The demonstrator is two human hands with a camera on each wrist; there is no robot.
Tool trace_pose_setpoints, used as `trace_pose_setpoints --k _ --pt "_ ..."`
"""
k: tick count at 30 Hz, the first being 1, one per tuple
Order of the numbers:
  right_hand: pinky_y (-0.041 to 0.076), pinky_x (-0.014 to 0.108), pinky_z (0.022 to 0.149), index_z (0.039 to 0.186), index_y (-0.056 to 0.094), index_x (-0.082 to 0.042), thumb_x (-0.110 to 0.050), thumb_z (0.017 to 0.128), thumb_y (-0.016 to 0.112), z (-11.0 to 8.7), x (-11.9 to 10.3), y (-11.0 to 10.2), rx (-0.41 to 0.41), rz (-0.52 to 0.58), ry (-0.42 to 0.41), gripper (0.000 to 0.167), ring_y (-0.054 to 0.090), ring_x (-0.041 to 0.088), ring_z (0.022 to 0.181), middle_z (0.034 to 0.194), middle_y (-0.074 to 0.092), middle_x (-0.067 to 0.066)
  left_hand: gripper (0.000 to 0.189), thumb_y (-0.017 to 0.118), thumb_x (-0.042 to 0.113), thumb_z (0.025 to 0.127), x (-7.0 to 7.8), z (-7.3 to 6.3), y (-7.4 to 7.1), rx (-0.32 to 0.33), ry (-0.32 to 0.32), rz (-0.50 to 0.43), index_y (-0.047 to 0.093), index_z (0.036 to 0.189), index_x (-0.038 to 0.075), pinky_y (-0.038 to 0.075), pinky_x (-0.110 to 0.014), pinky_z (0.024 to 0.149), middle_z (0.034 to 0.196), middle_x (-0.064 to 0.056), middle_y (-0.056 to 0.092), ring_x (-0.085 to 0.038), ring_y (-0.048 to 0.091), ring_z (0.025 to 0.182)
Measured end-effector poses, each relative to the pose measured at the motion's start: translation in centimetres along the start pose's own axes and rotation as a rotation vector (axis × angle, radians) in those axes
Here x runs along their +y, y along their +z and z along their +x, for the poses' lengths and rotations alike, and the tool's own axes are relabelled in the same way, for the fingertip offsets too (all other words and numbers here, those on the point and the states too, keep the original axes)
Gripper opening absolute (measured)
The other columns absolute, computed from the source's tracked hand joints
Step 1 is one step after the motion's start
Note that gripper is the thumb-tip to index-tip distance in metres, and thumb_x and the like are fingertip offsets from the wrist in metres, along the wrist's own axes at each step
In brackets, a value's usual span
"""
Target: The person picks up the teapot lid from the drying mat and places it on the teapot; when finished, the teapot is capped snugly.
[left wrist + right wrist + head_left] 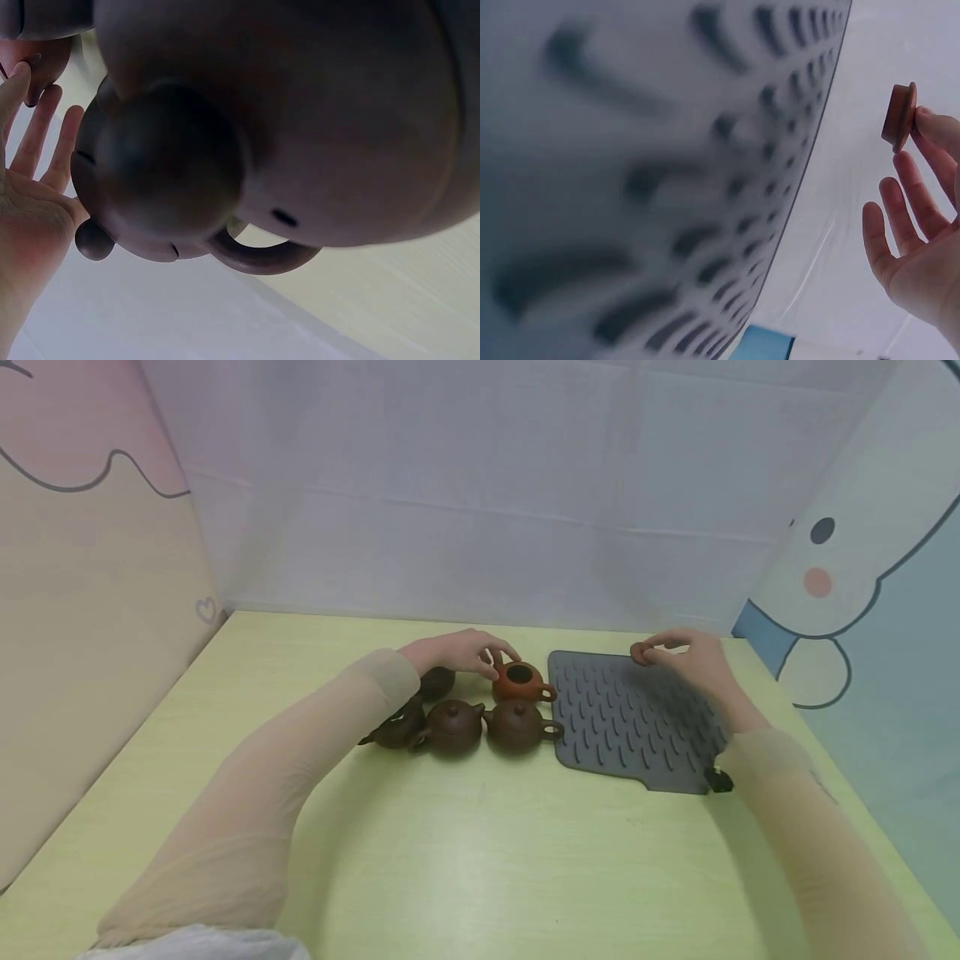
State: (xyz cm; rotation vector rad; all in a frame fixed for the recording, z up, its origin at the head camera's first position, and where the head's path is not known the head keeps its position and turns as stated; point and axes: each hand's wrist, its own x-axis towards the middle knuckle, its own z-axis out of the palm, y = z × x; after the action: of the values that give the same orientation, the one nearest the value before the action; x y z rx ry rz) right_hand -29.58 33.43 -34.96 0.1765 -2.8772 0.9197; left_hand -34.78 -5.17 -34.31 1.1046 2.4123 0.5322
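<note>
My left hand [463,650] is at a lidless orange-red teapot [531,685], its thumb and forefinger at the spout side; the dark round opening faces up. In the left wrist view the fingertips meet that reddish teapot [49,60], while the other fingers [34,139] stretch out loosely. Above the back of a grey mat [600,710], my right hand [693,664] pinches a small reddish-brown teapot lid [639,652]. The right wrist view has the lid [900,116] edge-on between thumb and forefinger, the other fingers spread.
Two dark brown lidded teapots [455,727] [516,727] stand in front of the orange-red one. Further dark teapots [401,727] are partly hidden under the left forearm. A small black object [718,779] lies at the mat's front right corner. A cloth backdrop rises behind the table.
</note>
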Motion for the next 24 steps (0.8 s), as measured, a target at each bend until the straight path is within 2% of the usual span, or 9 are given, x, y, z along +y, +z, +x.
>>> trace_pose_setpoints --k 5,10,16,24 --pt "0.04 0.061 0.105 0.117 0.07 -0.004 -0.037 0.095 0.065 0.3 -2.0 1.1 0.046 0.062 -0.049 0.04 0.048 0.037 0.132 0.132 0.061 0.02 0.046 0.063 0.016 0.097 0.0 0.0 0.0 0.001 -0.004 -0.003 0.052 0.142 0.02 0.045 -0.043 0.109 0.126 -0.011 0.067 -0.033 0.059 0.127" --pt "0.036 0.061 0.109 0.114 0.071 -0.002 -0.029 0.094 0.068 0.6 -4.2 2.7 0.074 0.159 -0.092 0.034 0.049 0.035 0.131 0.128 0.063 0.019 0.046 0.063 0.017 0.097 -0.1 0.0 0.1 0.001 -0.008 -0.009 0.053 0.142 0.02 0.045 -0.043 0.108 0.126 -0.011 0.066 -0.033 0.059 0.127" --pt "0.03 0.06 0.115 0.111 0.073 -0.006 -0.03 0.092 0.07 1.2 -6.9 4.8 0.052 0.23 -0.131 0.031 0.051 0.031 0.129 0.125 0.065 0.016 0.046 0.063 0.017 0.097 -0.3 -0.1 0.1 0.004 -0.013 -0.014 0.053 0.142 0.021 0.044 -0.044 0.11 0.126 -0.01 0.066 -0.033 0.058 0.128" --pt "0.03 0.059 0.114 0.108 0.075 -0.012 -0.032 0.091 0.072 1.2 -9.2 6.8 0.023 0.265 -0.176 0.026 0.05 0.027 0.129 0.125 0.065 0.009 0.045 0.063 0.016 0.097 -0.6 0.0 0.2 0.015 0.0 -0.032 0.054 0.141 0.021 0.045 -0.043 0.109 0.124 -0.01 0.068 -0.033 0.06 0.126"
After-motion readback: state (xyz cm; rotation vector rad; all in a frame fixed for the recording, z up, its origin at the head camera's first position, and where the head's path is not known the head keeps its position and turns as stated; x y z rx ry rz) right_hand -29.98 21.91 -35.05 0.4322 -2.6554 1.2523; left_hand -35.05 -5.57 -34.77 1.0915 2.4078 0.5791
